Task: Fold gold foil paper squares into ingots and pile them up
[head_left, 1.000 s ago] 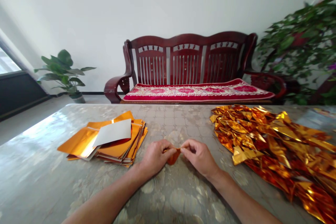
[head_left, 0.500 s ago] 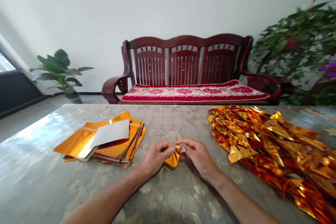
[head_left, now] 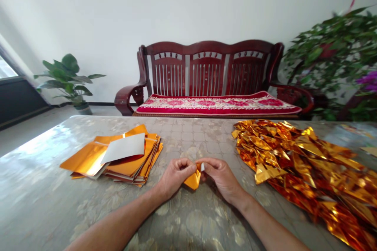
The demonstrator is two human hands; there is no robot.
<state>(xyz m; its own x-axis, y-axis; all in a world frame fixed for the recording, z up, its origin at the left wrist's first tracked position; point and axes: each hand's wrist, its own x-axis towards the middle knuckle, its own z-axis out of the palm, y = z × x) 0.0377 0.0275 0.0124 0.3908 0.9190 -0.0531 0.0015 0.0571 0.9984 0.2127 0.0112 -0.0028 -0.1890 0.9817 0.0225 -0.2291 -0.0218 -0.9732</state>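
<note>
Between my two hands is a small piece of folded gold foil paper point(head_left: 193, 180), with a pale underside showing near the right fingers. My left hand point(head_left: 178, 174) pinches its left side between thumb and fingers. My right hand point(head_left: 217, 171) is closed on the opposite end, thumb and forefinger pressed together. The tips of both hands nearly meet at the top of the fold. To the left lies a stack of flat gold foil sheets point(head_left: 129, 168) with a grey-white sheet point(head_left: 125, 148) on top. A large heap of folded gold foil pieces point(head_left: 297, 160) spreads over the right side.
The table point(head_left: 188, 129) has a glossy floral-patterned cover. Beyond its far edge stands a dark red wooden bench point(head_left: 206, 70) with a patterned red cushion point(head_left: 218, 103). Potted plants point(head_left: 69, 76) flank the bench. Clear plastic point(head_left: 347, 133) lies at the table's far right.
The foil's pale flap between my hands shows smaller, and the right fingertips have shifted slightly over it. Both hands keep their hold in nearly the same place.
</note>
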